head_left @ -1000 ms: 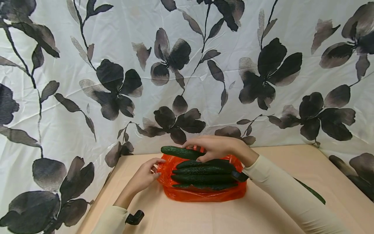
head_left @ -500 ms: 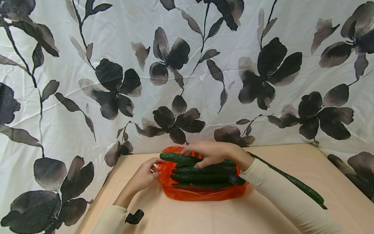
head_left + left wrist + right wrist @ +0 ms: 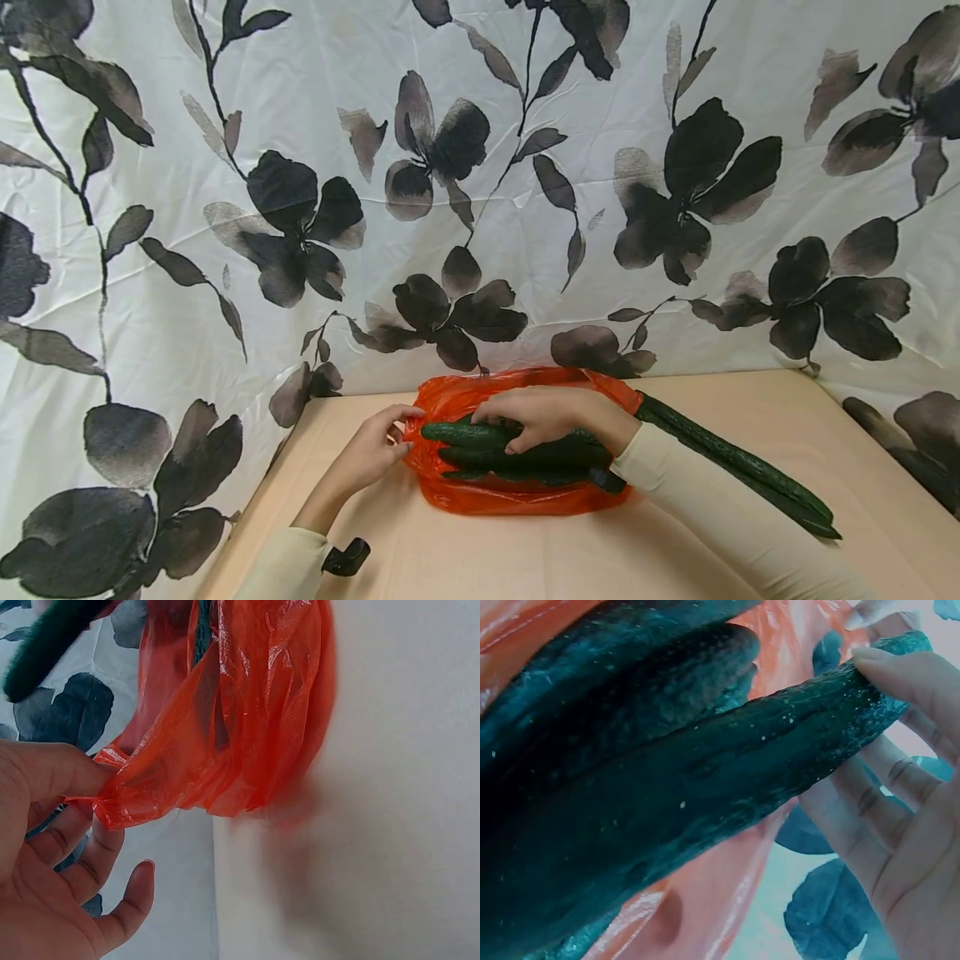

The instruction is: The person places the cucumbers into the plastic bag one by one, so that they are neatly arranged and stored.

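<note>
About four cucumbers fill the one orange plastic bag (image 3: 517, 500) at the desk's (image 3: 525, 558) far edge; two long cucumbers (image 3: 738, 467) lie right of it. My right hand (image 3: 551, 414) curls round the top cucumber (image 3: 461, 433), now lowered from above into the bag. My left hand (image 3: 371, 450) pinches the bag's left rim.

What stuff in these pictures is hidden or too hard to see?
- How many cucumbers are in the orange bag: head view, the right hand and the stacked cucumbers cover them.
- The long cucumbers on the table: head view, the sleeve hides their near side.
- The held cucumber: right wrist view, cut off by the edge.
- The bag's inside: left wrist view, crumpled plastic and blur.
</note>
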Motion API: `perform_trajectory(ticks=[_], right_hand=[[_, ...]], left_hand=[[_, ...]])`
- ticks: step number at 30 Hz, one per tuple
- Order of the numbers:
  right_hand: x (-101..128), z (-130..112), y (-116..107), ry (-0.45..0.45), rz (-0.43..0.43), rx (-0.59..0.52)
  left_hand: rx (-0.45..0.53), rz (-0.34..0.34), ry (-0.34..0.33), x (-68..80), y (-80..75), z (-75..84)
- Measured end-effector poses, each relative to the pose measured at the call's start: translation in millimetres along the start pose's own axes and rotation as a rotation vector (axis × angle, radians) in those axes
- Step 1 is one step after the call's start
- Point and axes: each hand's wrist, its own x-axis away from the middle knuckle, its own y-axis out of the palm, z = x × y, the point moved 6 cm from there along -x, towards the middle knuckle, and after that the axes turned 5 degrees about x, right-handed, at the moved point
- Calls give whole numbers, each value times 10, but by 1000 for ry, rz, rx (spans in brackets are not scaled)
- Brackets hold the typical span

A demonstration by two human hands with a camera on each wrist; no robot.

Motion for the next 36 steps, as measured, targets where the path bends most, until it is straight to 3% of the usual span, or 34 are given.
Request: perform_trajectory(ticks=[10, 20, 36], right_hand=[[-83, 51, 188, 56, -64, 61], [-125, 68, 241, 106, -83, 79], [-207, 21, 376, 112, -103, 192]], left_hand=[[16, -6, 11, 14, 8, -10], [19, 2, -17, 17, -12, -13], [33, -12, -3, 19, 4, -10]])
